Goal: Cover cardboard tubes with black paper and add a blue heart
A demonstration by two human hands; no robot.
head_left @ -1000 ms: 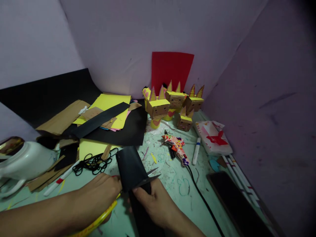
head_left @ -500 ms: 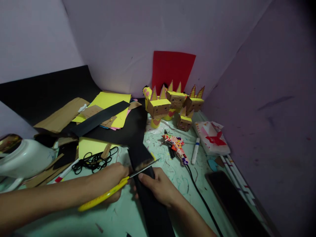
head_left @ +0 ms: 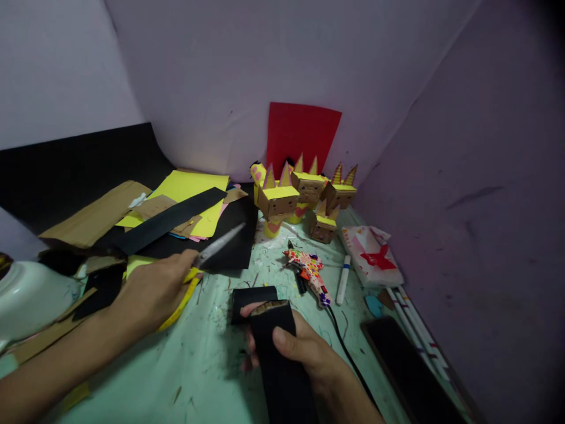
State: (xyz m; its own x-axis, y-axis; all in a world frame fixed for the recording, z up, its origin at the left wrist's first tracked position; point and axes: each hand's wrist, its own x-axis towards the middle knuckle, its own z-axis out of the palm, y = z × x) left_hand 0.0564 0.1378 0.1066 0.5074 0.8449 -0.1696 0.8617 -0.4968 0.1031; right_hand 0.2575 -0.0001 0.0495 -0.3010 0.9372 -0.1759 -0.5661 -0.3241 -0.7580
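My left hand (head_left: 161, 288) is closed around the yellow handles of a pair of scissors (head_left: 219, 245). Their blades point up and to the right, over the black sheet and apart from the strip. My right hand (head_left: 304, 347) grips a long black strip (head_left: 282, 377), thumb on top and fingers beneath. The strip's far end shows a brown, ragged edge like cardboard. Just behind that end is a shorter black piece (head_left: 253, 296), close to my right fingertips; whether it is joined to the strip I cannot tell.
A patterned glue gun (head_left: 309, 271) with its cord and a marker (head_left: 343, 280) lie right of centre. Box-headed cardboard figures (head_left: 278, 203) stand behind, before a red sheet (head_left: 302, 132). A phone (head_left: 410, 365) lies right, a white bottle (head_left: 33, 300) left, yellow paper (head_left: 189, 185) back left.
The scissors have come away from the black strip, moving left and up with my left hand. The strip's far end now stops near my right hand, with a shorter black piece behind it.
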